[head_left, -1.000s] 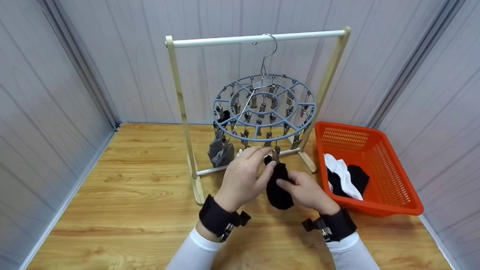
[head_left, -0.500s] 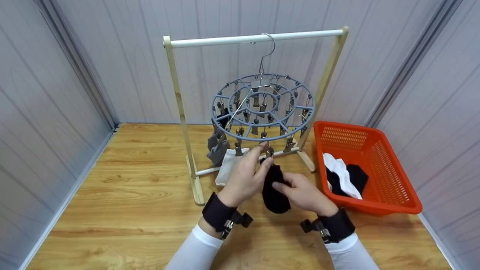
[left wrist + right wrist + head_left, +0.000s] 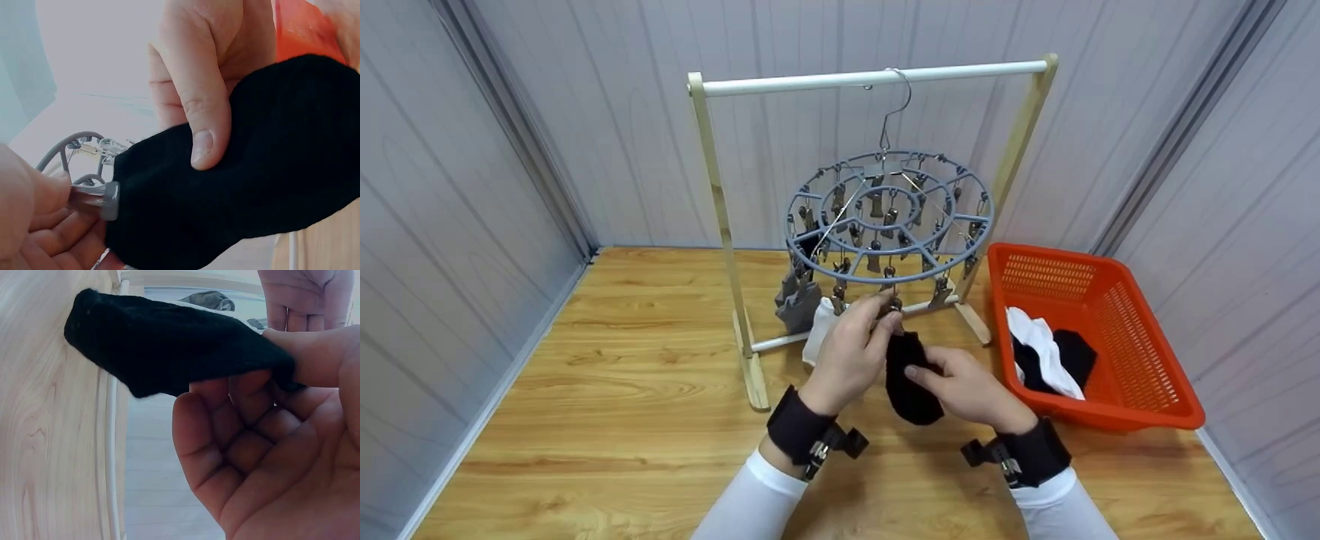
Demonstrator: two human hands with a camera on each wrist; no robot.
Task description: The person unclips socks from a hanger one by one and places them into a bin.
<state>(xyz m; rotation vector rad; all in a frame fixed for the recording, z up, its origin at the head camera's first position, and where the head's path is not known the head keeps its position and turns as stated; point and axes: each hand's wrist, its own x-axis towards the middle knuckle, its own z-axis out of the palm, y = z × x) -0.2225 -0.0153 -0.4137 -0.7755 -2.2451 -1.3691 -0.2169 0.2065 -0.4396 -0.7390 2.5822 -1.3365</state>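
Observation:
A black sock hangs between the two hands below the round clip hanger. My right hand pinches it, thumb on the near face and fingers behind, as the right wrist view shows. With thumb and fingers, my left hand pinches a metal clip at the hanger's front. In the left wrist view the clip's tip lies right at the sock's opening edge. A white sock, partly hidden by the left hand, and grey socks hang from other clips at the hanger's left.
The hanger hooks over the white bar of a wooden-legged rack on a wood-grain surface. An orange basket at the right holds a white sock and black ones. Panelled walls enclose the place.
The hanger has turned and swung a little, bringing the white sock into sight beside the left hand. Both hands and the black sock have shifted slightly left, with the same holds.

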